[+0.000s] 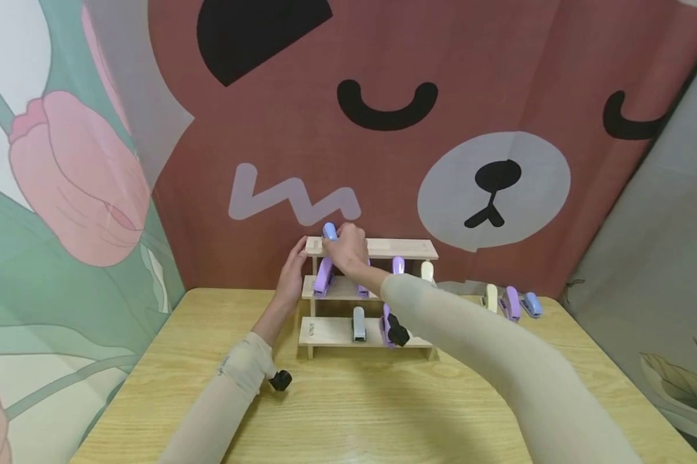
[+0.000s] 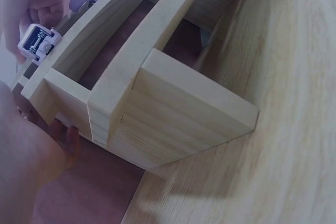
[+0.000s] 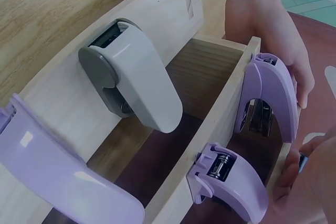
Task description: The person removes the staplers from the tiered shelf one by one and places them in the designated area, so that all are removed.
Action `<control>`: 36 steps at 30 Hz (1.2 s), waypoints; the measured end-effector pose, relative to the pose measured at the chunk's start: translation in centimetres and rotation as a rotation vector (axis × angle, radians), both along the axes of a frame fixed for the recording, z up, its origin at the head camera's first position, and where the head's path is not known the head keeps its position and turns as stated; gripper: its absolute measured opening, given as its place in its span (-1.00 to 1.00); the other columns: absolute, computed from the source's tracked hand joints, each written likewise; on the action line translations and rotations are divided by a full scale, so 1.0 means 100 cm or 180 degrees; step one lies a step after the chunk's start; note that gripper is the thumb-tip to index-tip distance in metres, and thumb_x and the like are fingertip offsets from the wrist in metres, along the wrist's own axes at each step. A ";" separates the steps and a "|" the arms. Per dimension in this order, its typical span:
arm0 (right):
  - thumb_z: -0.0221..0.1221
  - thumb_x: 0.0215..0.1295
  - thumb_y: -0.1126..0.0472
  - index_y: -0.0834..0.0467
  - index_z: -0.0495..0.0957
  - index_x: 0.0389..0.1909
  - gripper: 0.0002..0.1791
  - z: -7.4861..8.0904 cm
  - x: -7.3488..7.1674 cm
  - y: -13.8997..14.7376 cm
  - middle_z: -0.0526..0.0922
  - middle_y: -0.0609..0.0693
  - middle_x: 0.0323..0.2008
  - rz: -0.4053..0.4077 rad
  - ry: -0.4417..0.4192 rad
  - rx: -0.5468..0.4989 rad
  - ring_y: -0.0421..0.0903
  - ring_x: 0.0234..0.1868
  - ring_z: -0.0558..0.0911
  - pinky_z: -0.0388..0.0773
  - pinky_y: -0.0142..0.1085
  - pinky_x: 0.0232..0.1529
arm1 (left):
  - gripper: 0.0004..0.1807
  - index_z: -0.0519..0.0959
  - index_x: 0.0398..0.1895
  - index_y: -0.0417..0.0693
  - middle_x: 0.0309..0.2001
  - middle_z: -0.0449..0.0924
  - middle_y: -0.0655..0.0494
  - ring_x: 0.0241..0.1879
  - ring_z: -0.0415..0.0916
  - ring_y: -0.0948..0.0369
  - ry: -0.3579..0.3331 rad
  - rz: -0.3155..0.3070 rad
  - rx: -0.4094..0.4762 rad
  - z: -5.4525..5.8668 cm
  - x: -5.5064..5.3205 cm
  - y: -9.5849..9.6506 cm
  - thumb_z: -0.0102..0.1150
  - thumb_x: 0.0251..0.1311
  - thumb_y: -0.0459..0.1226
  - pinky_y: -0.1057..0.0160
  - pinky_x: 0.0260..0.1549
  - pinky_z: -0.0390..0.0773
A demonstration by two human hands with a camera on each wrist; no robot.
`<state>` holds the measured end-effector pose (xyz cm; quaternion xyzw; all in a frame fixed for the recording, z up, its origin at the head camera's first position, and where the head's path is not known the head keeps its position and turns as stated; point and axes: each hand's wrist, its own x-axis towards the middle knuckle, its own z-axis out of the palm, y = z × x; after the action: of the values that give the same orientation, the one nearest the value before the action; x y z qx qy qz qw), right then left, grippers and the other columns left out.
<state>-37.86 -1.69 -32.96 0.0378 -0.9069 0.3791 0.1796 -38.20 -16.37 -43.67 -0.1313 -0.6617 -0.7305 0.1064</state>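
In the head view, my right hand [image 1: 348,248] pinches a small blue stapler [image 1: 329,231] at the left part of the top shelf of a three-tier wooden rack [image 1: 331,328]. Only a sliver of that blue stapler [image 3: 303,162] shows beside the fingers in the right wrist view. My left hand [image 1: 291,277] grips the rack's left end near the top shelf, its fingertips against the wood in the left wrist view. Just below the right hand, a purple stapler [image 1: 323,277] stands at the left of the middle shelf, with another purple stapler [image 3: 231,179] beside it.
Farther right on the middle shelf are a purple stapler [image 1: 398,265] and a cream stapler [image 1: 427,270]. The bottom shelf bears a grey stapler [image 1: 358,324] and a purple one. Cream [image 1: 490,298], purple [image 1: 510,303] and blue staplers [image 1: 532,305] stand on the table right of the rack.
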 end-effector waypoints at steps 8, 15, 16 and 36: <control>0.41 0.22 0.11 0.21 0.63 -0.51 -0.72 0.002 -0.002 0.005 0.64 0.06 -0.46 0.0117 0.0127 0.0014 -0.01 -0.37 0.59 0.54 -0.17 -0.33 | -0.43 0.21 0.60 0.26 0.54 0.13 0.22 0.53 -0.08 0.13 0.0093 0.0049 0.0068 -0.005 -0.004 0.004 -0.19 0.60 0.06 -0.09 0.45 -0.16; 0.41 0.22 0.12 0.23 0.64 -0.45 -0.74 0.004 0.000 0.012 0.66 0.07 -0.42 0.0183 0.0168 0.0010 -0.01 -0.34 0.61 0.56 -0.19 -0.28 | -0.45 0.22 0.59 0.26 0.54 0.15 0.24 0.52 -0.06 0.13 0.0091 0.0101 0.0027 -0.008 -0.006 0.003 -0.19 0.61 0.02 -0.10 0.45 -0.14; 0.41 0.23 0.13 0.23 0.65 -0.44 -0.75 0.005 0.000 0.013 0.66 0.07 -0.42 0.0193 0.0167 0.0013 -0.01 -0.34 0.61 0.57 -0.19 -0.28 | -0.45 0.22 0.59 0.27 0.54 0.14 0.24 0.52 -0.07 0.12 0.0087 0.0101 0.0015 -0.008 -0.006 0.002 -0.21 0.61 0.02 -0.11 0.45 -0.14; 0.32 0.24 0.22 0.23 0.65 -0.34 -0.86 0.032 0.016 0.044 0.66 0.06 -0.32 0.0263 0.0420 0.0232 0.02 -0.32 0.61 0.57 -0.16 -0.29 | -0.46 0.23 0.59 0.19 0.53 0.17 0.17 0.53 -0.05 0.10 0.0173 0.0142 0.0096 -0.007 -0.005 -0.001 -0.20 0.62 -0.02 -0.08 0.45 -0.15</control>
<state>-36.28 2.73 -29.78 0.1067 -0.9040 0.3497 0.2216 -38.73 -16.50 -44.39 -0.1347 -0.6503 -0.7340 0.1425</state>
